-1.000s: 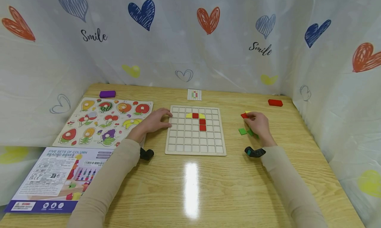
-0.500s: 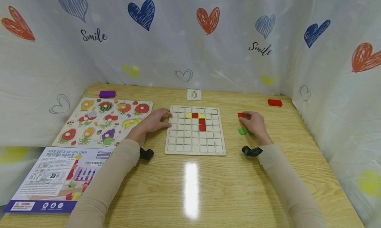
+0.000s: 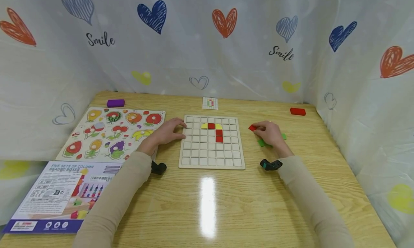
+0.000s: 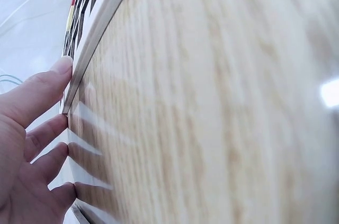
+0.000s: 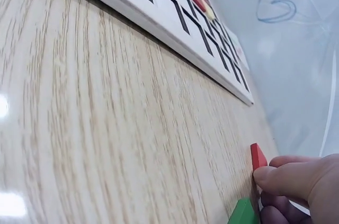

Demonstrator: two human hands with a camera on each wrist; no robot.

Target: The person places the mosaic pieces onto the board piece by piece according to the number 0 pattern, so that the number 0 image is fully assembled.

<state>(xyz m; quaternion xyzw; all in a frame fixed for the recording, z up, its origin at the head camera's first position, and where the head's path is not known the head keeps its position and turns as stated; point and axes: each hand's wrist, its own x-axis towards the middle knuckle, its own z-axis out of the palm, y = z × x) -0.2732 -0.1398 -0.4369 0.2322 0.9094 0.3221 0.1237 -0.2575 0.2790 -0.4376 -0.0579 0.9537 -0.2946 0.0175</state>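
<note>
A square wooden grid board (image 3: 203,153) lies mid-table. Three red tiles (image 3: 219,132) and two yellow pieces (image 3: 218,126) with a rounded side sit in its upper cells. My left hand (image 3: 168,131) is at the board's left edge, thumb tip at the rim in the left wrist view, fingers loosely spread on the table. To the right of the board, my right hand (image 3: 271,133) pinches a red tile (image 5: 258,157) between thumb and finger, close over the table. Green tiles (image 3: 261,143) lie by and partly under that hand. A bit of yellow shows behind it.
A small pattern card (image 3: 210,103) lies behind the board. To the left are a fruit puzzle board (image 3: 108,127) and a printed box (image 3: 55,194). A purple block (image 3: 115,103) stands back left, a red block (image 3: 298,111) back right. A curtain encloses the table's back and sides.
My right hand has moved left toward the board with the red tile, uncovering a green tile on its right side. My left hand has stayed at the board's edge.
</note>
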